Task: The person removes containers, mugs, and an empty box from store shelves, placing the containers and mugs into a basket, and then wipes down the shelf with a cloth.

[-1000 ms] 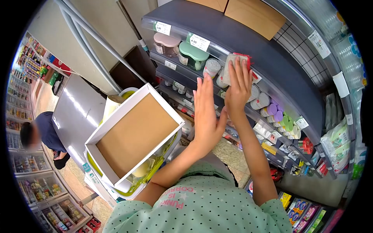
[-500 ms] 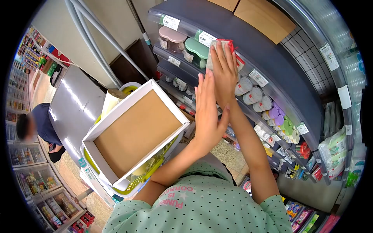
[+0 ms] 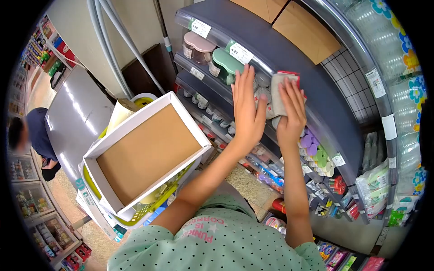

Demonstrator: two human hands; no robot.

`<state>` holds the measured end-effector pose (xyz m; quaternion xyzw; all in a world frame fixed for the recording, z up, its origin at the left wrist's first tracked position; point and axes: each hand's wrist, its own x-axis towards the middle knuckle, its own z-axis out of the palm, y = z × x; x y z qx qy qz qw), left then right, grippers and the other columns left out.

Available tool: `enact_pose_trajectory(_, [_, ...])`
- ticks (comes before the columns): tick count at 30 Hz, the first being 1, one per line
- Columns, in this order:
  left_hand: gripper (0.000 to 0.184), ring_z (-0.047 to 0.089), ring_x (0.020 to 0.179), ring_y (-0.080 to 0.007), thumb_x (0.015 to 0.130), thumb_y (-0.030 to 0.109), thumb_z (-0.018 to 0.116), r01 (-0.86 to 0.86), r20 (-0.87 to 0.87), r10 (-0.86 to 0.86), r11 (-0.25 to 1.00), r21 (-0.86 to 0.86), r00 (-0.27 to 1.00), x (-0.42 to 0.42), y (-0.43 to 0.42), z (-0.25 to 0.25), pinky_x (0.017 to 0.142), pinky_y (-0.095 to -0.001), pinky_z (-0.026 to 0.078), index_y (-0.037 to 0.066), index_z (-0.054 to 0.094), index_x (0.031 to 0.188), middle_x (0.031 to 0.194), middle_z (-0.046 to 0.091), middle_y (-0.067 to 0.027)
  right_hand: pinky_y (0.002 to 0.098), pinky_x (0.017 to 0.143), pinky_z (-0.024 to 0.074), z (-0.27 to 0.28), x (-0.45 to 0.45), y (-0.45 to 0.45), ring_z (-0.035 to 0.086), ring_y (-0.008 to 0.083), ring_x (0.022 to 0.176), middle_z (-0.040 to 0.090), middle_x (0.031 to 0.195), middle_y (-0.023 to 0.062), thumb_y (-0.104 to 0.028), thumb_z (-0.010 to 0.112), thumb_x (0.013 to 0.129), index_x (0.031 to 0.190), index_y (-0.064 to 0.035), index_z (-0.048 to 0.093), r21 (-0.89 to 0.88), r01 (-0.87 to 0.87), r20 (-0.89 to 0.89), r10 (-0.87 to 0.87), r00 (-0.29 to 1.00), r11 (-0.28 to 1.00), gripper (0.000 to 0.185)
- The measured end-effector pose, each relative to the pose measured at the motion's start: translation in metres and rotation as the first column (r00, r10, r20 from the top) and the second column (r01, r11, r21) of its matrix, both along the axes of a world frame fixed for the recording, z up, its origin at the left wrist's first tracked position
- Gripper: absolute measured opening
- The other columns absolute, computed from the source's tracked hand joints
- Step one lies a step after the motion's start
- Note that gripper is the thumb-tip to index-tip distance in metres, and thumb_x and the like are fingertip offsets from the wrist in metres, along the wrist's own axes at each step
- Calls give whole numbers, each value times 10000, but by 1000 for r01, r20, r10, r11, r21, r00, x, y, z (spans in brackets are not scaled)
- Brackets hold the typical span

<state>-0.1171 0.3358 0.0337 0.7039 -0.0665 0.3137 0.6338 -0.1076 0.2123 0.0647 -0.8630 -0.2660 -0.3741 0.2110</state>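
My right hand (image 3: 291, 110) presses a grey cloth (image 3: 281, 92) with a red edge against the clear front strip of the upper shelf, fingers laid over it. Beside it, my left hand (image 3: 248, 113) is raised with its fingers stretched out, holding nothing, near the shelf front. A lidded container with a green top (image 3: 227, 59) stands just beyond the left fingertips, and one with a pink top (image 3: 199, 41) is further left. Round grey-topped containers are partly hidden behind the hands and cloth. Purple-topped items (image 3: 308, 143) sit to the right of my right hand.
A shallow white box with a brown bottom (image 3: 149, 153) rests on a yellow-green basket (image 3: 147, 212) at my left. Cardboard boxes (image 3: 307, 31) lie on the shelf top. Pale poles (image 3: 122, 49) lean by the wall. Another person (image 3: 45, 140) crouches beyond a grey metal surface (image 3: 81, 113).
My right hand and the cloth have moved right along the shelf edge. My left hand has come away from the right wrist and shifted slightly, fingers still extended. The view has turned a little.
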Motion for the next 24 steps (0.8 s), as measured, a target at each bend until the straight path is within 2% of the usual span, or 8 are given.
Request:
enact_pose_trajectory(3, [647, 147, 1515, -465, 944, 77, 494, -96, -11, 97, 990, 101, 995, 30, -5, -3, 1191, -634, 46, -23, 286, 1549, 1633, 243, -211, 531, 1176, 317, 4, -3, -7, 510, 330, 1369, 616, 1387, 134, 170, 430, 714, 1297, -42, 673, -11, 39, -2, -39, 999, 999, 666])
enact_pose_trajectory(7, [610, 137, 1520, -458, 989, 136, 497, -205, -91, 240, 935, 288, 966, 49, -6, -6, 1170, -670, -24, 35, 310, 1561, 1639, 271, -156, 536, 1175, 313, 5, 0, -10, 509, 336, 1368, 608, 1396, 137, 166, 430, 715, 1297, -40, 671, -54, 30, -2, -30, 1000, 998, 664])
enact_pose_trajectory(10, [605, 150, 1524, -443, 983, 116, 493, -183, -115, 233, 924, 334, 966, 52, -6, -14, 1194, -629, 3, 28, 321, 1557, 1643, 267, -150, 537, 1171, 319, 10, 7, -5, 511, 329, 1366, 608, 1397, 133, 157, 451, 723, 1291, -45, 675, -99, -4, 1, 4, 1000, 995, 643])
enact_pose_trajectory(13, [615, 171, 1532, -397, 963, 61, 484, -55, -60, 53, 998, -34, 997, 43, -4, -25, 1227, -540, 72, 23, 327, 1556, 1647, 267, -147, 529, 1168, 327, 14, 19, 2, 496, 315, 1380, 595, 1419, 114, 140, 484, 744, 1301, -59, 669, -169, -49, 22, 54, 998, 984, 620])
enact_pose_trajectory(16, [635, 176, 1540, -350, 938, 5, 469, -103, -28, 99, 966, -236, 995, 26, -8, -41, 1235, -438, 138, 14, 325, 1556, 1643, 279, -149, 515, 1168, 334, 10, 35, 14, 476, 303, 1397, 571, 1450, 93, 111, 526, 770, 1320, -75, 655, -274, -67, 41, 82, 996, 959, 595])
enact_pose_trajectory(17, [651, 201, 1537, -318, 916, -19, 471, -98, -69, 82, 955, -280, 994, 16, -8, -36, 1231, -400, 162, 3, 328, 1551, 1639, 278, -160, 506, 1169, 338, 2, 43, 17, 456, 294, 1413, 532, 1492, 76, 50, 553, 816, 1353, -80, 626, -339, -56, 39, 74, 997, 939, 557])
enact_pose_trajectory(21, [673, 242, 1520, -297, 892, -26, 488, -72, -49, 58, 928, -366, 997, -1, -7, -28, 1228, -398, 169, -6, 332, 1546, 1635, 267, -175, 499, 1171, 338, -16, 58, 36, 419, 292, 1437, 474, 1541, 72, -70, 571, 874, 1396, -67, 580, -431, -14, 70, 49, 996, 902, 522])
enact_pose_trajectory(24, [679, 238, 1521, -282, 891, -26, 489, -46, -11, 46, 910, -412, 999, -8, -1, -19, 1229, -394, 168, -10, 324, 1549, 1638, 262, -161, 497, 1179, 326, -20, 68, 55, 403, 296, 1448, 455, 1554, 83, -80, 571, 879, 1408, -61, 565, -459, -7, 75, 47, 996, 888, 529])
